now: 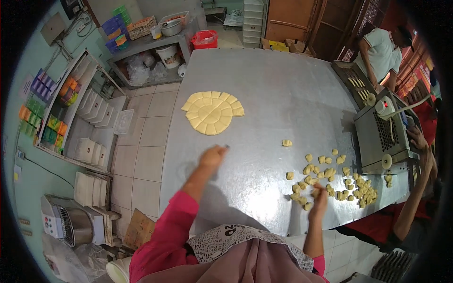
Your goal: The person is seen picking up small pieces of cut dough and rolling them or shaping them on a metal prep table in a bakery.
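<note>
My left hand (pixel 213 156) is closed in a fist above the metal table, just below a flat round of pale yellow dough (pixel 210 113). A small dark tip shows at its fingers; what it belongs to is hidden. Cuts divide the dough into a centre and an outer ring of pieces, with part of the ring gone at the lower right. On the right, my right hand (pixel 320 198) is at the near edge of a scatter of small dough pieces (pixel 363 191). Its fingers are smeared and partly hidden, so its grip does not show. One dough piece (pixel 287 143) lies apart from the scatter.
A metal dough machine (pixel 381 137) stands on the table's right side, with another person's hands (pixel 420 141) at it. Behind it, a person in a white shirt (pixel 382 49) is by a tray of dough strips (pixel 356 82). Shelves (pixel 78 104) line the left wall.
</note>
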The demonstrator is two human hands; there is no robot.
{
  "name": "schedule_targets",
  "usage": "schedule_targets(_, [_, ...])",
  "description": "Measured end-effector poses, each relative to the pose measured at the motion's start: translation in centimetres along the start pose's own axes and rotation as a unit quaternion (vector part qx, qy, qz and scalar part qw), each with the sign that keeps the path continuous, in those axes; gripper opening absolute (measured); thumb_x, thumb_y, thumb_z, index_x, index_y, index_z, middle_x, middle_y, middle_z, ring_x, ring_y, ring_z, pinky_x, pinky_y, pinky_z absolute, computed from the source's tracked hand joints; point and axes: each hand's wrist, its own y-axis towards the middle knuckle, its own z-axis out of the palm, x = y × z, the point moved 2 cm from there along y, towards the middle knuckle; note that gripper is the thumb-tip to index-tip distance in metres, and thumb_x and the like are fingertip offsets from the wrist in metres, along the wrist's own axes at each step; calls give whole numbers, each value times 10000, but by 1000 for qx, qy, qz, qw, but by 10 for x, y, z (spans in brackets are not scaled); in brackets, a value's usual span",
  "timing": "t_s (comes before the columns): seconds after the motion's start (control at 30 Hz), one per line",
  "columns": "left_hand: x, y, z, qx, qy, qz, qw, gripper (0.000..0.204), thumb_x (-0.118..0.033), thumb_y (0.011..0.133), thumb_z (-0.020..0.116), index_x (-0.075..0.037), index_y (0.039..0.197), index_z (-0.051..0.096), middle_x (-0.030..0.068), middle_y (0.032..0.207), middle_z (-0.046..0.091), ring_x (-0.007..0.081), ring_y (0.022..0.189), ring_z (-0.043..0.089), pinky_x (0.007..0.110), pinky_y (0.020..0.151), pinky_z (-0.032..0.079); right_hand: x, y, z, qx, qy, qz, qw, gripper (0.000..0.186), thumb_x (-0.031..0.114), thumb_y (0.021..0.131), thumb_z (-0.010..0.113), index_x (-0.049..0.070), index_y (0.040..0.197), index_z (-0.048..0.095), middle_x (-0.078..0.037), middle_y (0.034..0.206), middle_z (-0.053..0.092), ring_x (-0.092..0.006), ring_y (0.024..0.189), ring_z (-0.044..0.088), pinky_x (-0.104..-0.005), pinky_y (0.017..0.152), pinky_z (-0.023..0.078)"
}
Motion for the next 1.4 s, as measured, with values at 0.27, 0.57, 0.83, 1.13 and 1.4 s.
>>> schedule_targets(0.27, [28, 105, -11, -194, 79, -124, 970, 496, -449, 843, 573, 2, 1050, 597, 191, 974, 663, 348, 882, 637, 451, 784, 489, 24, 18, 26, -14, -460, -312, 831, 486, 25, 755, 580, 50, 1239, 545, -245, 1381, 385, -411, 1256, 362, -501, 1032, 275])
schedule_targets(0.57, [97, 81, -1, -68, -418, -124, 897, 213, -184, 819, 669, -58, 950, 559, 23, 739, 594, 131, 667, 574, 282, 570, 480, 15, -69, 96, 280, -415, -291, 815, 468, -1, 713, 606, 75, 1174, 575, -221, 1357, 399, -388, 1217, 421, -524, 1041, 303])
schedule_targets(0.83, [52, -115, 68, 167, -495, -180, 834, 270, -127, 918, 532, -104, 1185, 502, -4, 889, 551, 93, 748, 514, 255, 672, 453, 19, -63, 88, 323, -352, -296, 827, 430, 10, 728, 616, 49, 1154, 580, -215, 1299, 477, -381, 1113, 514, -431, 955, 417])
schedule_targets(1.13, [-41, -188, 73, 239, -239, 148, 929, 246, -203, 955, 516, 0, 1082, 570, 54, 940, 611, 140, 867, 551, 280, 780, 448, 56, -95, 132, 483, -432, -382, 659, 426, 146, 841, 540, -75, 1191, 437, -195, 1030, 557, -306, 883, 593, -361, 662, 528])
schedule_targets(1.4, [-82, -201, 85, 212, -170, 248, 930, 155, -135, 918, 547, 12, 911, 594, 139, 810, 608, 209, 736, 573, 326, 690, 459, 66, -81, 75, 472, -426, -317, 704, 217, 111, 817, 540, -27, 981, 508, -151, 729, 614, -306, 657, 628, -389, 552, 513])
